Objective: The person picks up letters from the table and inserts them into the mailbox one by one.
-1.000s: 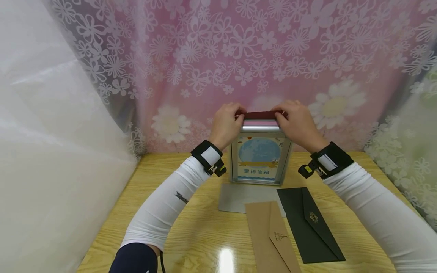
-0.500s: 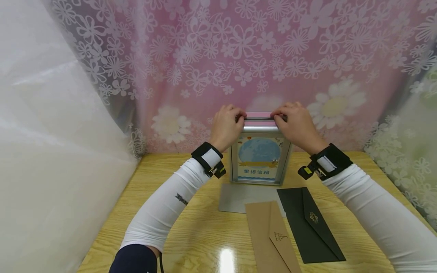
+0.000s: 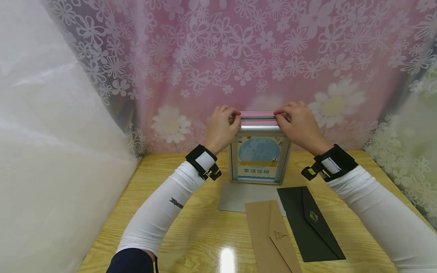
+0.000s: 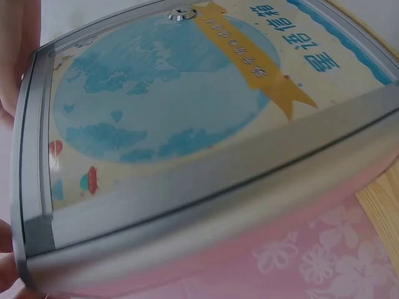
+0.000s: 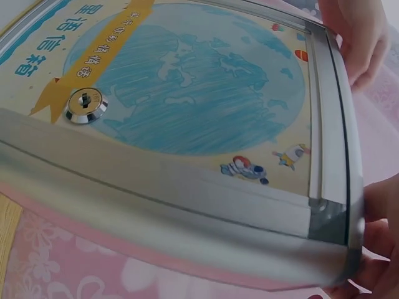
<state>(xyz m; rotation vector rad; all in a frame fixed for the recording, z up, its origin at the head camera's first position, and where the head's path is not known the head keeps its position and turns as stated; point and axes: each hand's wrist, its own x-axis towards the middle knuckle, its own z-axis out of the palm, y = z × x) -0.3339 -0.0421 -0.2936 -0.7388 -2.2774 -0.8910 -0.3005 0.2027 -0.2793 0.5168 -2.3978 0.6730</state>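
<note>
A silver-framed letter box (image 3: 257, 153) with a pink top stands upright at the back of the table. Its front carries a blue moon picture, a yellow ribbon and a round key lock (image 5: 86, 106). At its top left corner is my left hand (image 3: 221, 127), fingers and thumb bent with a gap between them. My right hand (image 3: 300, 123) is at the top right corner, bent in a similar way, its fingertips by the rim. Nothing shows in either hand. A dark slot runs across the box's top between the two pink strips.
A grey envelope (image 3: 235, 197) lies flat in front of the box. A tan envelope (image 3: 263, 231) overlaps it, and a dark green envelope (image 3: 307, 223) lies to the right. Behind the box hangs a pink flowered curtain (image 3: 211, 57).
The dark red flat piece between both hands above the slot has gone down out of sight. Since then my left hand has shifted slightly left, away from the middle of the top.
</note>
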